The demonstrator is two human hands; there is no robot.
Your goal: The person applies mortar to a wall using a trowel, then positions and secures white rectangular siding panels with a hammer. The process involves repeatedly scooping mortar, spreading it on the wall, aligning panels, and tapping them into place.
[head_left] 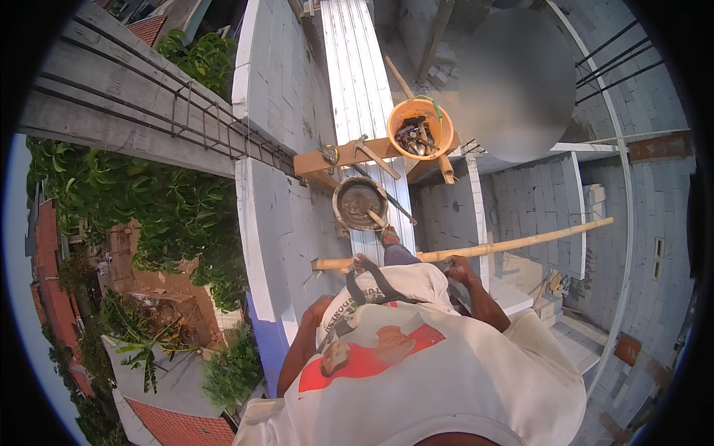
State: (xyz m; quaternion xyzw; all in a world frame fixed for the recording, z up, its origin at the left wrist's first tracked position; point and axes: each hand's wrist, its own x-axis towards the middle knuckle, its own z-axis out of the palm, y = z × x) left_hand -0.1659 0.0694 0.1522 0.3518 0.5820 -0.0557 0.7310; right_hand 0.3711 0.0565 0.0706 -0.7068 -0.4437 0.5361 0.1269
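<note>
My left hand [318,306] is low at my left side beside my white printed shirt [461,364]; its fingers are mostly hidden by the cloth. My right hand [462,269] hangs at my right side, overlapping the near edge of a bamboo pole [520,241] in view; whether it touches the pole, and how its fingers lie, I cannot tell. In front of my feet stands a round bucket of wet grey mortar [358,202] with a tool handle [378,218] sticking out. Beyond it, a hammer [376,157] lies across a wooden beam [316,162].
An orange bucket [419,128] of tools and scraps stands by the beam. White ribbed planking [357,67] runs ahead beside a grey block wall [279,223]. At left is a drop to trees [163,201] and roofs. Exposed rebar [201,115] crosses at upper left; block-walled rooms lie below right.
</note>
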